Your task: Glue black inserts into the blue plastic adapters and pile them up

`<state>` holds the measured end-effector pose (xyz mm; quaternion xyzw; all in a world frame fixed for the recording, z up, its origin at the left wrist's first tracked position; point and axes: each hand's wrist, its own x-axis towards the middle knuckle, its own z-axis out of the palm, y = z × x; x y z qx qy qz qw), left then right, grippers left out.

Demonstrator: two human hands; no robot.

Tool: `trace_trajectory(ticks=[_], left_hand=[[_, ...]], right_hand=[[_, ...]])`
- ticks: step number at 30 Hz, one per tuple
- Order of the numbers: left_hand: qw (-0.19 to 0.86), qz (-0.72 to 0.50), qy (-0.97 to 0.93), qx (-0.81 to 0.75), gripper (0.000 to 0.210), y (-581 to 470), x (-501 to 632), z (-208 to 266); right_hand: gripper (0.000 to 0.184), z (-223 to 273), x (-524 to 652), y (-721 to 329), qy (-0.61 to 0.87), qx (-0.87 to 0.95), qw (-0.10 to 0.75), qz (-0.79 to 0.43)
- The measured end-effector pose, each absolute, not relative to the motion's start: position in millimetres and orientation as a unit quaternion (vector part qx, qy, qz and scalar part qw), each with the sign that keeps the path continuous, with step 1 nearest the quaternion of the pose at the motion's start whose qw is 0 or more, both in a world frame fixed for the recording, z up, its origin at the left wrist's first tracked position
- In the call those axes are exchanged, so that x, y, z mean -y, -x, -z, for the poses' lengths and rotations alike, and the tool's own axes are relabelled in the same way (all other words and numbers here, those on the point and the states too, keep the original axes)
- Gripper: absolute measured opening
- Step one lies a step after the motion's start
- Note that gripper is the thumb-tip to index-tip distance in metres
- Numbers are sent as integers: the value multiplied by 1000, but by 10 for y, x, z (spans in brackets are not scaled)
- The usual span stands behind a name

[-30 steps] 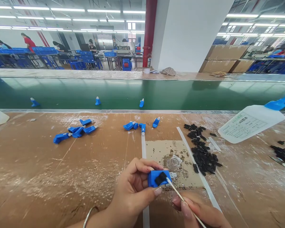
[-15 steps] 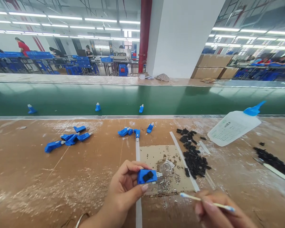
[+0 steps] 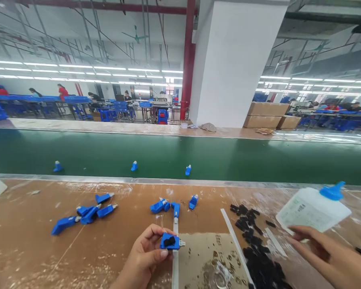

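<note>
Left hand (image 3: 146, 251): thumb and fingers clamped on a blue part (image 3: 177, 243), its pale tip pointing right. Black piece (image 3: 169, 241) sits on the face turned toward me. I have the part at the near side of the bench, in line with the left tape (image 3: 175, 271) along the tan sheet (image 3: 195, 251). On the sheet, low in my view: clear dish (image 3: 220, 279), dark spots around it. Right tape (image 3: 232, 233) borders the sheet's other side, with a black pile (image 3: 260, 263) just beside it, thinning out away from me.

Right hand (image 3: 331, 251): thumb and index apart, can't make out anything between them. Fingertips are right by the base of the bottle (image 3: 311, 208); can't tell from here if they touch. Bottle is white, tilted, blue nozzle (image 3: 333, 191) up and right. White strip (image 3: 276, 242) lies on the bench (image 3: 108, 257) between pile and hand.

Farther out on the bench: blue cluster (image 3: 90, 215) at left, blue pair (image 3: 158, 206) mid, then two singles (image 3: 193, 202) right of it.

Past the bench edge I get the green belt (image 3: 159, 156) carrying a blue trio (image 3: 134, 166), well apart. Beyond: ledge (image 3: 93, 127), cartons (image 3: 263, 121), white pillar (image 3: 231, 64), red pipe (image 3: 188, 60), people (image 3: 63, 93) far back.
</note>
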<state>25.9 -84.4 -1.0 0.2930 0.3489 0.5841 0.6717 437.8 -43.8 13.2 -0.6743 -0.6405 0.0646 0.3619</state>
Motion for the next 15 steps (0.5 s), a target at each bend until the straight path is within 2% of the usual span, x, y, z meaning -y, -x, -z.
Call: trace_trajectory(ticks=[2, 3, 7, 9, 15], left_hand=[[679, -588, -285, -335, 40, -184, 787, 79], [685, -588, -283, -325, 41, -156, 763, 109], [707, -577, -294, -285, 46, -80, 677, 237], [713, -571, -299, -277, 49, -46, 632, 313], [703, -587, -282, -286, 57, -45, 521, 586]], right_hand=[[39, -280, -11, -3790, 571, 745, 293, -181], [40, -331, -283, -3488, 544, 768, 277, -194], [41, -314, -1423, -2481, 503, 805, 236, -207], [32, -212, -1833, -2166, 502, 814, 205, -208], [24, 3, -1979, -1795, 448, 853, 129, -235]])
